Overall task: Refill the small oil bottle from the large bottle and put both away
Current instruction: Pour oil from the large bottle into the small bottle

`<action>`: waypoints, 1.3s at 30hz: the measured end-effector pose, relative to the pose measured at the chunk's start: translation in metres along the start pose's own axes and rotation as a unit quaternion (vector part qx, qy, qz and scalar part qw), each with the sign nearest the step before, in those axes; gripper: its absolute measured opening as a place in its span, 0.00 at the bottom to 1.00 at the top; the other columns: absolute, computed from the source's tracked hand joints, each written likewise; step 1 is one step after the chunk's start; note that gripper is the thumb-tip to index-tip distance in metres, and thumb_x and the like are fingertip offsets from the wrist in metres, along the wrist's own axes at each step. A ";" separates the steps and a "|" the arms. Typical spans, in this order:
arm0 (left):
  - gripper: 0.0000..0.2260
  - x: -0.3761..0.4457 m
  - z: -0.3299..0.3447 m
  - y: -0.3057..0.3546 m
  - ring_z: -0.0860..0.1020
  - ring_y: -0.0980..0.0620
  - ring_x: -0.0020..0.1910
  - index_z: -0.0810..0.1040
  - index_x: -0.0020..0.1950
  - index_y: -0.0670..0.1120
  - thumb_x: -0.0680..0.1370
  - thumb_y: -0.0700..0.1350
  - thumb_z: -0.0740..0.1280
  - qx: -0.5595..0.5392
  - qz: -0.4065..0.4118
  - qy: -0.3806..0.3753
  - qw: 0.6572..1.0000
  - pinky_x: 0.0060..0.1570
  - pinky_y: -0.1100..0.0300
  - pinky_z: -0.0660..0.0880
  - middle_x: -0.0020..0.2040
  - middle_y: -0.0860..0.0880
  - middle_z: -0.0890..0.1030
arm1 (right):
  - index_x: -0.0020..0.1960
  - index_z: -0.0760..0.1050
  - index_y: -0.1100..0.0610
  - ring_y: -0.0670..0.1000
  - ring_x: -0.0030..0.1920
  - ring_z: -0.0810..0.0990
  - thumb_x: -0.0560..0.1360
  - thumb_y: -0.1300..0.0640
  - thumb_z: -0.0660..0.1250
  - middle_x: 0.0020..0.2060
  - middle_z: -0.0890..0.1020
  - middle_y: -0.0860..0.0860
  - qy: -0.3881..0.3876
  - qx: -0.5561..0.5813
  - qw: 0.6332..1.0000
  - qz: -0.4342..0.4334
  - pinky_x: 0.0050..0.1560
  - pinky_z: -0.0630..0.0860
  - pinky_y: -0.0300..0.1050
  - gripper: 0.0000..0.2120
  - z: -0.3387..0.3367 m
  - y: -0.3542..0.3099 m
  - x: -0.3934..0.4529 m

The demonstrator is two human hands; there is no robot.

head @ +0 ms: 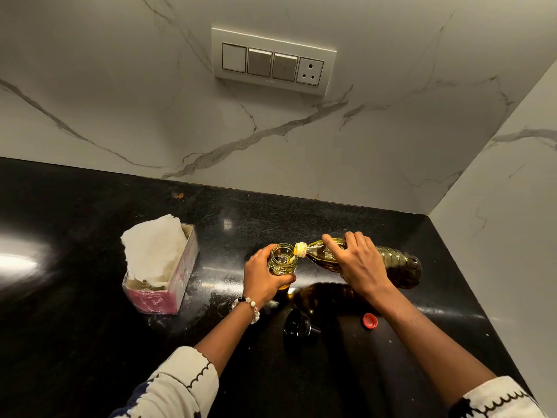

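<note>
The small clear glass oil bottle [282,262] stands upright on the black counter [90,297], its mouth uncovered. My left hand [261,280] wraps around its left side and base. My right hand [358,265] grips the large plastic oil bottle [401,267], which is tipped nearly flat with its base to the right. Its yellow-ringed neck [300,249] rests over the small bottle's rim, and golden oil shows at the mouth. A red cap [370,321] lies on the counter in front of my right forearm. A black lid or funnel [298,325] lies on its side between my arms.
A pink tissue box [162,285] with white paper sticking up stands to the left of the bottles. The marble wall with a switch panel [272,61] runs behind, and a side wall [512,236] closes the counter on the right.
</note>
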State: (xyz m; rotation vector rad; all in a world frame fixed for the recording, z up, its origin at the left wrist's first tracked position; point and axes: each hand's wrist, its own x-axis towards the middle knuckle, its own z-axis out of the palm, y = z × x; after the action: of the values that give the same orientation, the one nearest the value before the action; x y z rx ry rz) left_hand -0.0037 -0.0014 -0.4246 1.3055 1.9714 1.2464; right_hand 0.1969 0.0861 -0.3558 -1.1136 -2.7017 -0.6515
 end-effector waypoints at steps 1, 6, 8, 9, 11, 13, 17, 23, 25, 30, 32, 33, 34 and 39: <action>0.35 0.000 0.000 0.000 0.76 0.52 0.57 0.75 0.65 0.48 0.60 0.50 0.81 0.000 -0.001 0.000 1.000 0.59 0.51 0.75 0.58 0.52 0.79 | 0.66 0.72 0.56 0.59 0.40 0.78 0.61 0.64 0.78 0.41 0.78 0.62 0.000 -0.001 1.000 0.000 0.37 0.77 0.51 0.35 0.000 0.000 0.000; 0.34 0.000 0.000 0.000 0.77 0.52 0.57 0.76 0.64 0.48 0.60 0.49 0.81 -0.004 0.001 0.002 1.000 0.59 0.50 0.75 0.58 0.51 0.80 | 0.66 0.73 0.56 0.60 0.39 0.78 0.61 0.65 0.78 0.41 0.78 0.62 0.004 0.000 1.000 -0.001 0.37 0.77 0.52 0.35 0.000 0.000 -0.001; 0.34 0.000 0.000 0.000 0.77 0.52 0.57 0.75 0.64 0.49 0.60 0.49 0.81 -0.006 0.000 0.001 1.000 0.59 0.50 0.75 0.58 0.51 0.79 | 0.66 0.72 0.56 0.59 0.40 0.78 0.61 0.64 0.78 0.41 0.78 0.62 0.002 0.001 1.000 -0.001 0.37 0.77 0.51 0.35 0.000 0.000 0.000; 0.34 0.000 0.000 -0.001 0.77 0.52 0.57 0.75 0.64 0.49 0.60 0.49 0.81 -0.006 0.000 0.001 1.000 0.59 0.50 0.75 0.58 0.51 0.79 | 0.66 0.72 0.56 0.59 0.40 0.78 0.61 0.64 0.78 0.42 0.78 0.62 0.001 0.001 1.000 -0.001 0.37 0.77 0.51 0.35 0.000 0.000 0.000; 0.35 0.000 0.000 -0.001 0.76 0.52 0.57 0.75 0.64 0.49 0.60 0.49 0.81 -0.006 -0.001 0.001 1.000 0.60 0.50 0.74 0.58 0.51 0.79 | 0.66 0.72 0.56 0.59 0.40 0.78 0.61 0.64 0.78 0.42 0.78 0.62 0.000 0.002 1.000 0.000 0.37 0.77 0.51 0.35 0.000 0.000 0.000; 0.35 0.000 0.000 -0.001 0.76 0.52 0.57 0.75 0.64 0.49 0.60 0.49 0.81 -0.007 -0.003 0.001 1.000 0.60 0.50 0.74 0.58 0.51 0.79 | 0.67 0.71 0.56 0.59 0.40 0.78 0.61 0.64 0.78 0.41 0.78 0.62 -0.001 0.004 1.000 -0.001 0.37 0.77 0.52 0.36 0.000 0.000 0.000; 0.35 0.000 0.000 0.000 0.76 0.51 0.57 0.75 0.64 0.49 0.60 0.50 0.81 -0.005 -0.002 0.001 1.000 0.59 0.50 0.74 0.58 0.51 0.79 | 0.66 0.71 0.56 0.59 0.40 0.78 0.60 0.64 0.79 0.42 0.78 0.62 0.000 0.000 1.000 0.000 0.37 0.77 0.51 0.36 0.000 0.001 0.001; 0.35 0.000 0.000 0.000 0.76 0.52 0.57 0.75 0.65 0.48 0.60 0.50 0.81 -0.002 -0.001 0.000 1.000 0.59 0.51 0.75 0.58 0.51 0.79 | 0.66 0.72 0.56 0.59 0.39 0.78 0.60 0.64 0.79 0.42 0.78 0.62 0.002 -0.001 1.000 -0.002 0.37 0.77 0.51 0.37 0.000 0.001 0.000; 0.35 0.000 0.000 0.000 0.76 0.52 0.57 0.75 0.64 0.48 0.60 0.50 0.81 -0.002 -0.001 0.001 1.000 0.59 0.51 0.75 0.58 0.51 0.79 | 0.66 0.72 0.56 0.59 0.39 0.78 0.60 0.65 0.79 0.41 0.78 0.62 0.004 -0.001 1.000 0.000 0.36 0.77 0.51 0.36 0.000 0.000 0.000; 0.34 0.000 -0.001 0.001 0.77 0.52 0.56 0.76 0.64 0.48 0.59 0.49 0.81 -0.005 0.001 0.004 1.000 0.59 0.51 0.75 0.57 0.51 0.80 | 0.65 0.73 0.56 0.59 0.37 0.78 0.60 0.67 0.78 0.39 0.77 0.62 0.016 0.005 1.000 0.003 0.34 0.76 0.51 0.35 0.000 -0.001 0.001; 0.34 -0.001 -0.001 0.002 0.77 0.52 0.57 0.76 0.64 0.48 0.60 0.49 0.81 -0.005 0.001 0.004 1.000 0.59 0.51 0.75 0.58 0.51 0.80 | 0.65 0.73 0.56 0.59 0.37 0.78 0.61 0.68 0.78 0.39 0.77 0.62 0.016 0.005 1.000 0.003 0.34 0.76 0.51 0.35 0.000 -0.001 0.001; 0.35 -0.001 -0.001 0.001 0.77 0.52 0.57 0.75 0.64 0.48 0.60 0.49 0.81 -0.005 0.001 0.005 1.000 0.59 0.51 0.75 0.58 0.51 0.80 | 0.65 0.73 0.56 0.59 0.37 0.78 0.60 0.68 0.78 0.39 0.77 0.62 0.015 0.005 1.000 0.003 0.34 0.77 0.51 0.35 0.001 0.000 0.001; 0.35 0.000 -0.001 0.001 0.77 0.52 0.57 0.75 0.65 0.48 0.60 0.49 0.81 -0.006 0.000 0.004 1.000 0.59 0.52 0.75 0.58 0.51 0.80 | 0.66 0.73 0.56 0.59 0.37 0.78 0.60 0.67 0.78 0.39 0.77 0.62 0.014 0.005 1.000 0.003 0.34 0.77 0.51 0.35 0.001 0.000 0.001; 0.35 0.000 0.000 0.001 0.77 0.52 0.57 0.75 0.65 0.48 0.60 0.49 0.82 -0.003 -0.002 0.004 1.000 0.59 0.52 0.75 0.58 0.50 0.80 | 0.66 0.73 0.56 0.59 0.37 0.78 0.60 0.67 0.78 0.39 0.78 0.62 0.015 0.004 1.000 0.000 0.35 0.77 0.50 0.35 0.001 0.000 0.001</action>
State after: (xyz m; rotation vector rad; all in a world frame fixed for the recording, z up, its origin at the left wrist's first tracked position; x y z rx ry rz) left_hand -0.0033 -0.0013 -0.4237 1.2965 1.9726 1.2561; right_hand 0.1962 0.0868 -0.3561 -1.0937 -2.6756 -0.6525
